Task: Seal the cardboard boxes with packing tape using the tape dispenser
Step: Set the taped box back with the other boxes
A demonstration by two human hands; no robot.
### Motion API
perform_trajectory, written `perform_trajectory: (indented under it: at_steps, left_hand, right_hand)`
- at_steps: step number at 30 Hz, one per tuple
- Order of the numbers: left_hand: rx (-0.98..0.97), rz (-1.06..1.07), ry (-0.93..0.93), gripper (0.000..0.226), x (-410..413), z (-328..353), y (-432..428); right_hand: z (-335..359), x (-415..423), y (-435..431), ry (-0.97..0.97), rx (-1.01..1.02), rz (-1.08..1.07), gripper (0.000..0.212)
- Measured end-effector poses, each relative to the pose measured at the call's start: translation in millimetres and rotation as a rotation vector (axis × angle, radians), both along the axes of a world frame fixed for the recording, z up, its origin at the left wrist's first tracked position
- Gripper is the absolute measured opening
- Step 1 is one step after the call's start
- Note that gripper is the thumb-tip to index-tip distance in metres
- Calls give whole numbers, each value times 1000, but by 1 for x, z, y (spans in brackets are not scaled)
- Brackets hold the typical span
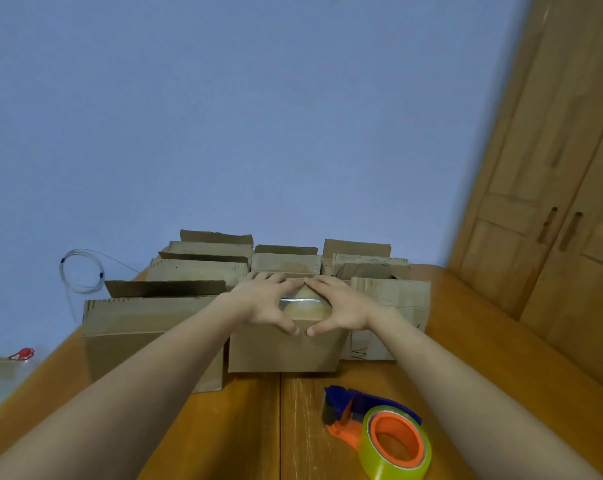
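Together, left hand (258,304) and right hand (343,304) press the front cardboard box (282,351).
Fingers (327,285) straight, gripping nothing; board seems light, dentable; grasp the tape dispenser (372,419) by its handle.

Matt cardboard box (282,348), glossy tape (386,459)

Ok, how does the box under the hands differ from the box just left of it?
The middle box has its flaps down, pressed by the left hand and right hand; the left box has a flap standing up, untouched. A shiny tape strip shows on the middle box, none visible on the left box. Both are brown cardboard on the wooden table.
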State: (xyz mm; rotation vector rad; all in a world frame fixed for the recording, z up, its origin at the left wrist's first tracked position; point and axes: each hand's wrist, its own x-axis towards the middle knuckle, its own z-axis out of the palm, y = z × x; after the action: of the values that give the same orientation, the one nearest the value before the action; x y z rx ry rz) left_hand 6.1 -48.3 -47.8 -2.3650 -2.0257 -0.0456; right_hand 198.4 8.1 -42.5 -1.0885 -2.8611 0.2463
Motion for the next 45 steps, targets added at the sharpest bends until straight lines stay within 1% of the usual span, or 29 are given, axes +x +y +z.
perform_trajectory:
  at_steps: [3, 6, 8, 13, 19, 21, 23, 24, 26, 33, 36, 38, 39, 41, 42, 43, 45]
  left_hand:
    - [-27, 20, 35, 100, -2, -14, 10]
    - [-68, 5, 28, 88, -5, -25, 15]
    - [-67, -5, 39, 86, -7, -34, 15]
    - [14, -12, 79, 92, -7, -48, 13]
    - [29, 2, 73, 91, -6, -50, 14]
    - [26, 3, 67, 90, -6, -50, 13]
    - [28, 9, 66, 91, -5, -49, 13]
    - [33, 14, 69, 92, -5, -49, 12]
    - [49, 22, 70, 92, -4, -50, 11]
    - [111, 41, 70, 91, -2, -54, 10]
    - [90, 34, 147, 89, -1, -49, 8]
    - [51, 35, 229, 87, 3, -42, 5]
    - [39, 41, 241, 86, 3, -39, 3]
    - [82, 62, 193, 80, -4, -32, -3]
    - [138, 67, 164, 76, -10, -28, -9]
    - [209, 62, 155, 71, -16, -25, -17]
    - [366, 16, 140, 60, -27, -17, -36]
  right_hand:
    - [-10, -7, 12, -50, 4, -4, 103]
    - [-23, -16, 19, -142, 54, 4, 93]
    - [-36, -21, 19, -177, 59, 2, 92]
    - [-54, -24, 17, -126, 129, -26, 94]
    - [-57, -28, 16, -47, 82, -79, 96]
    - [-54, -28, 12, -5, 50, -100, 88]
    - [-54, -29, 10, 40, 19, -125, 71]
    - [-54, -30, 10, 49, 16, -138, 64]
    - [-57, -31, 12, 43, 38, -159, 56]
    - [-67, -36, 17, 62, 150, -200, 50]
    - [-59, -37, 13, 61, 133, -192, 48]
    - [-49, -42, 10, -13, 112, -183, 47]
    - [-43, -45, 10, -73, 107, -190, 47]
    - [-28, -57, 7, -202, 129, -228, 46]
    - [-22, -64, 5, -237, 166, -248, 44]
    - [-16, -73, 2, -232, 219, -261, 41]
    - [-6, -92, -6, -89, 284, -260, 36]
